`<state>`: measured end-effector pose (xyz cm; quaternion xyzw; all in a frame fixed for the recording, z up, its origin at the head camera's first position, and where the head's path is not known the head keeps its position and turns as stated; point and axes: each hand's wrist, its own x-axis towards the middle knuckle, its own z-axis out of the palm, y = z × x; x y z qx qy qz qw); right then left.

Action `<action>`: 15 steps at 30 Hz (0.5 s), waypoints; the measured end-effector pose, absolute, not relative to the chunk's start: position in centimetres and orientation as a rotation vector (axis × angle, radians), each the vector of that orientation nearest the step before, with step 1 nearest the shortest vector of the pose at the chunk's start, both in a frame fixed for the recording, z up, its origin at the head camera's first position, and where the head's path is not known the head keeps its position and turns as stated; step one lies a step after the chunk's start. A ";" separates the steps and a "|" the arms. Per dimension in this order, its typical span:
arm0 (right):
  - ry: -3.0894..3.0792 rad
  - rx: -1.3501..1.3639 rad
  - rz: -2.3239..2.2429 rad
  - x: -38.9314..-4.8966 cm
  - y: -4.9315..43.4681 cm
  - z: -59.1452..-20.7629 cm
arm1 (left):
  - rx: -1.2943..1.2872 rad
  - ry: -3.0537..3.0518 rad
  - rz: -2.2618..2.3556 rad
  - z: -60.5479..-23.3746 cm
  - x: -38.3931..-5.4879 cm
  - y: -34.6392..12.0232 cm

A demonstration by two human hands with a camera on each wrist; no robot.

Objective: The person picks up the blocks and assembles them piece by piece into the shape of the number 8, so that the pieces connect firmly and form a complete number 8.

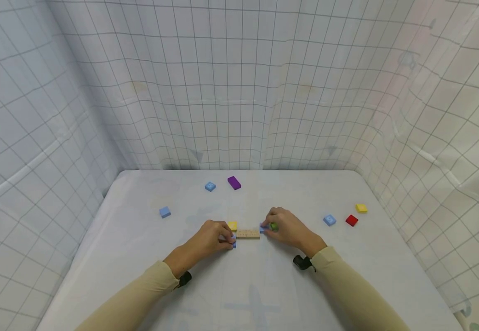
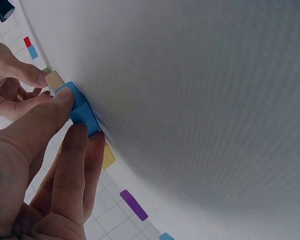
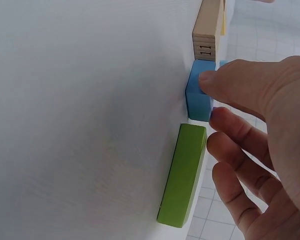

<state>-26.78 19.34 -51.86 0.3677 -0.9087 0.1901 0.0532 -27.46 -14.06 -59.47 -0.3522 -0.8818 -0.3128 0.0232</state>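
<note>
My left hand (image 1: 211,237) pinches a small blue block (image 2: 84,116) between thumb and fingers, at the left end of a pale wooden block (image 1: 248,234) with printed marks. Just behind that end lies a yellow block (image 1: 233,225). At the wooden block's right end, my right hand (image 1: 287,228) holds another blue block (image 3: 199,102), thumb on one side and a fingertip on the other. A longer green block (image 3: 182,175) stands close behind this blue block in the right wrist view, near the other fingers. Fingers partly cover both blue blocks in the head view.
Farther back lie a purple block (image 1: 234,183) and a numbered blue block (image 1: 210,186). Another blue block (image 1: 165,212) is at the left. Off to the right are a blue block (image 1: 329,220), a red block (image 1: 351,220) and a yellow block (image 1: 361,208). Gridded curtains surround the white table (image 1: 206,299).
</note>
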 end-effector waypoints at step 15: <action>-2.775 1.118 0.581 -26.9 19.2 -51.7 | -1.096 -2.719 -0.973 -57.4 -26.1 -13.6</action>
